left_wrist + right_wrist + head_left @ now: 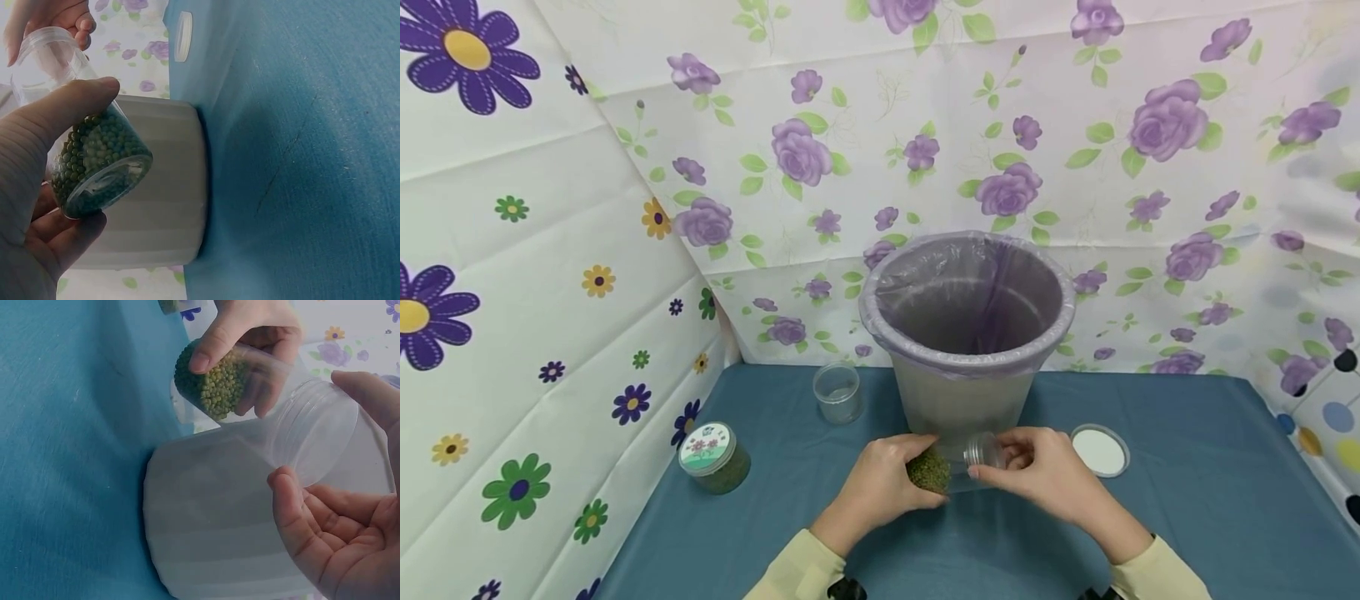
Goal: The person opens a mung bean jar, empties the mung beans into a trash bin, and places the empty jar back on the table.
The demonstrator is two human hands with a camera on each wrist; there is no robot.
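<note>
A clear plastic jar (pixel 103 147) lies tilted on its side between my hands, its base filled with small round green beans (pixel 215 381). My left hand (pixel 887 473) grips it around the bean-filled end, thumb on one side and fingers on the other. At the threaded mouth (pixel 315 431), my right hand (pixel 1037 467) pinches the rim between thumb and fingers. The beans stay gathered at the base end in both wrist views. Both hands are just in front of the bin, above the blue cloth.
A grey bin (pixel 962 392) with a clear purplish liner stands behind the hands. Left of it is an empty clear jar (pixel 838 393). A lidded jar (pixel 715 458) with a printed top sits farther left. To the right lies a white round lid (pixel 1100 451). Floral sheets hang behind.
</note>
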